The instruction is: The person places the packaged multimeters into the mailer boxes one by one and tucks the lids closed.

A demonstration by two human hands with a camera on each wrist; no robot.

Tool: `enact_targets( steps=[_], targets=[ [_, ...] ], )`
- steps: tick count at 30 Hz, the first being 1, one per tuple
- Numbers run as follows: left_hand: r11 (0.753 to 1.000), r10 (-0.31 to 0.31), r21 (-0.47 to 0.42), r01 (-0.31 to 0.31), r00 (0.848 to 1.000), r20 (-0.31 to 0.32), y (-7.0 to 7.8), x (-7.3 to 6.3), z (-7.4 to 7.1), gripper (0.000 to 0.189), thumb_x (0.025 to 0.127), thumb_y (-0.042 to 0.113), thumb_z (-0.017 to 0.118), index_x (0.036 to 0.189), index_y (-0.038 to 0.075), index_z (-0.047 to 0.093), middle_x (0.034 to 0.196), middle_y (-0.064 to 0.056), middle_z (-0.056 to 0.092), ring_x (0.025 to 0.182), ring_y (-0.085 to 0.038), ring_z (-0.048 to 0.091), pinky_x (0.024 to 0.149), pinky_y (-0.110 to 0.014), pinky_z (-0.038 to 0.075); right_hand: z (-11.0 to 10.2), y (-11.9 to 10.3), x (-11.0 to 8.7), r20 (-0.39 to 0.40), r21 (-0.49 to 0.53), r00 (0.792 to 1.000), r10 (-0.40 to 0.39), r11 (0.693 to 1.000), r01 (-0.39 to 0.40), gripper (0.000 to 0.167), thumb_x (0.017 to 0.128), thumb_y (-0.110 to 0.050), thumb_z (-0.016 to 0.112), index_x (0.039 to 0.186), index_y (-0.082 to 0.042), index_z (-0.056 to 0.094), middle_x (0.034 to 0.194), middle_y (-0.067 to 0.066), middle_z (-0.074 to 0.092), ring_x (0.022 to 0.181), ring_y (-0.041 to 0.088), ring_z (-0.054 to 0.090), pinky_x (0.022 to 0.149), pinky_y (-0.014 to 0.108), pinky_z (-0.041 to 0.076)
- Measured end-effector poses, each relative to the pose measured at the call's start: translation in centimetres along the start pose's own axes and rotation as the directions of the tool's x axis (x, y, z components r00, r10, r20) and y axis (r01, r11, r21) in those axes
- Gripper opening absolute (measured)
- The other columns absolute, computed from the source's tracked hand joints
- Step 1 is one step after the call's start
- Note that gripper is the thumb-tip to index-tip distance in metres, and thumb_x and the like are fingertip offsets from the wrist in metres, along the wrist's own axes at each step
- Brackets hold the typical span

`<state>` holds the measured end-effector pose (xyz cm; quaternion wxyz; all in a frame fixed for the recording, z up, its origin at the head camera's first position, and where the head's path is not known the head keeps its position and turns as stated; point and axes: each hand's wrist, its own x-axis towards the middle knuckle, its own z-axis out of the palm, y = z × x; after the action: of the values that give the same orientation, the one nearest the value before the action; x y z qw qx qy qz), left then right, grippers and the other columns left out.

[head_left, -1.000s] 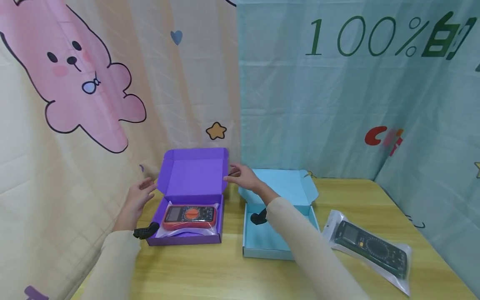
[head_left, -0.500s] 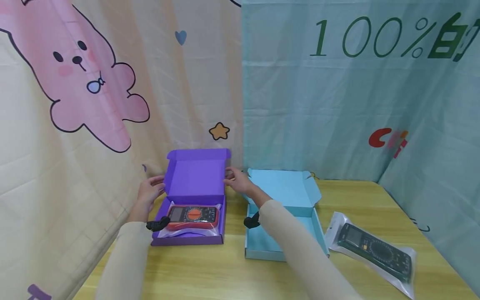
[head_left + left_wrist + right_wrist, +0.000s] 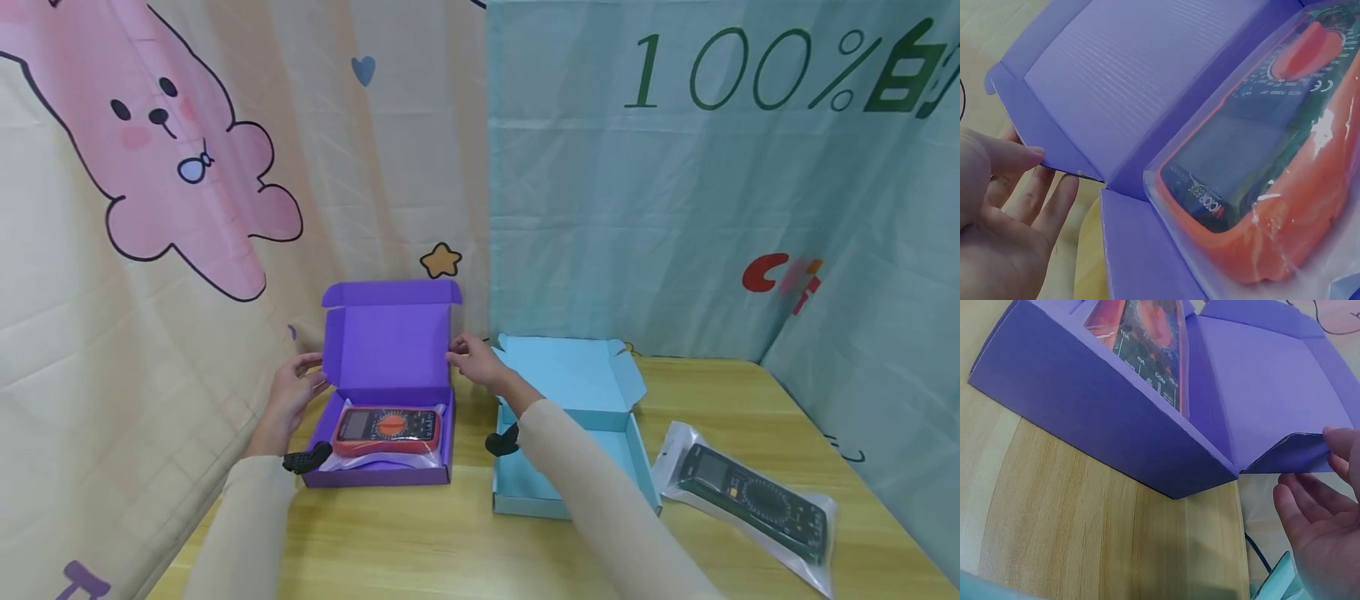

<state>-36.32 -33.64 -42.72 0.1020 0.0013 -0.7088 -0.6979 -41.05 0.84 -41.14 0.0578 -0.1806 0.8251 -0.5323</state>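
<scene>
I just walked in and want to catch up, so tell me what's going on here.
Someone's left hand and right hand hold opposite sides of the lid of a purple box. The lid stands open, and a bagged red multimeter lies inside. To the right, a light blue box is also open, and beyond it a bagged dark multimeter lies on the table.

- Left arm (image 3: 251, 508): sleeved, reaching forward.
- Left hand (image 3: 291, 392): pinching, thumb (image 3: 1016, 156) set against loosely bent fingers (image 3: 1057, 203).
- Right arm (image 3: 600, 492): also sleeved, slanting forward and leftward.
- Right hand (image 3: 476, 360): pinching too (its lower fingers bend beneath the thumb), slightly higher in the head view.
</scene>
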Motion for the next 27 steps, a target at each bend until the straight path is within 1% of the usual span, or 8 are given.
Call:
enact_targets(
  steps=[2,4,8,12,17,22,25,27],
  targets=[
    [1.0,0.007,-0.018,-0.007,1.0,0.017,-0.1,-0.2,-0.1,0.04,0.1,-0.016,0.047,0.14,-0.017,0.041,0.119,-0.009,0.055,0.091,-0.007,0.065,0.086,-0.024,0.057,0.0,0.1,0.0,-0.003,-0.01,1.0,-0.002,1.0,0.002,0.018,0.108,-0.023,0.059,0.118,-0.009,0.056,0.128,0.012,0.062,0.119,0.03,0.061,0.096,0.042,0.056],
    [1.0,0.023,-0.009,-0.022,0.999,0.042,-0.2,-0.4,-0.1,0.044,0.099,-0.017,0.049,0.143,-0.017,0.04,0.12,-0.009,0.055,0.092,-0.008,0.065,0.087,-0.023,0.057,0.0,0.1,-0.1,-0.003,-0.033,1.0,-0.009,0.999,0.009,0.017,0.107,-0.023,0.06,0.117,-0.01,0.057,0.127,0.011,0.063,0.118,0.027,0.061,0.094,0.04,0.056],
    [0.998,0.049,0.02,-0.051,0.995,0.085,-0.1,-0.7,0.2,0.053,0.098,-0.018,0.052,0.148,-0.018,0.035,0.126,-0.017,0.052,0.101,-0.007,0.062,0.09,-0.022,0.055,-0.1,0.1,-0.4,0.0,-0.072,0.999,-0.032,0.997,0.032,0.016,0.107,-0.023,0.061,0.117,-0.011,0.058,0.127,0.009,0.064,0.12,0.027,0.061,0.096,0.041,0.056],
    [0.997,0.067,0.034,-0.07,0.995,0.08,-0.2,-1.0,0.3,0.051,0.097,-0.018,0.051,0.146,-0.019,0.035,0.137,-0.027,0.046,0.107,-0.008,0.06,0.09,-0.02,0.054,-0.2,0.3,-0.7,0.008,-0.085,0.998,-0.06,0.995,0.06,0.016,0.107,-0.021,0.059,0.119,-0.01,0.058,0.127,0.009,0.064,0.125,0.029,0.059,0.101,0.045,0.053],
    [0.991,0.097,0.084,-0.106,0.99,0.102,-0.5,-1.1,0.1,0.045,0.097,-0.018,0.049,0.14,-0.021,0.036,0.152,-0.033,0.035,0.113,-0.007,0.059,0.091,-0.017,0.052,-0.3,0.4,-1.0,0.025,-0.096,0.996,-0.087,0.991,0.09,0.018,0.108,-0.019,0.059,0.123,-0.009,0.058,0.125,0.007,0.064,0.126,0.029,0.059,0.103,0.044,0.052],
    [0.986,0.121,0.106,-0.132,0.987,0.106,-0.6,-1.2,-0.1,0.042,0.097,-0.018,0.05,0.137,-0.021,0.036,0.151,-0.037,0.036,0.115,-0.01,0.059,0.09,-0.017,0.051,-0.3,0.5,-1.2,0.031,-0.096,0.993,-0.115,0.988,0.118,0.019,0.108,-0.019,0.059,0.124,-0.008,0.058,0.125,0.008,0.064,0.127,0.029,0.059,0.103,0.043,0.052],
    [0.986,0.104,0.12,-0.117,0.989,0.109,-0.4,-1.5,-0.2,0.043,0.098,-0.017,0.05,0.139,-0.019,0.035,0.153,-0.035,0.036,0.12,-0.015,0.057,0.092,-0.017,0.05,-0.1,0.5,-1.3,0.025,-0.098,0.993,-0.112,0.989,0.114,0.019,0.108,-0.019,0.059,0.124,-0.01,0.058,0.126,0.008,0.064,0.127,0.028,0.059,0.103,0.043,0.052],
    [0.986,0.096,0.127,-0.109,0.989,0.109,-0.5,-1.7,-0.3,0.044,0.099,-0.016,0.05,0.14,-0.019,0.035,0.153,-0.035,0.035,0.121,-0.015,0.056,0.094,-0.017,0.05,0.1,0.5,-1.4,0.017,-0.106,0.994,-0.111,0.988,0.112,0.018,0.107,-0.019,0.06,0.123,-0.011,0.058,0.127,0.008,0.064,0.128,0.028,0.059,0.103,0.042,0.052]
  ],
)
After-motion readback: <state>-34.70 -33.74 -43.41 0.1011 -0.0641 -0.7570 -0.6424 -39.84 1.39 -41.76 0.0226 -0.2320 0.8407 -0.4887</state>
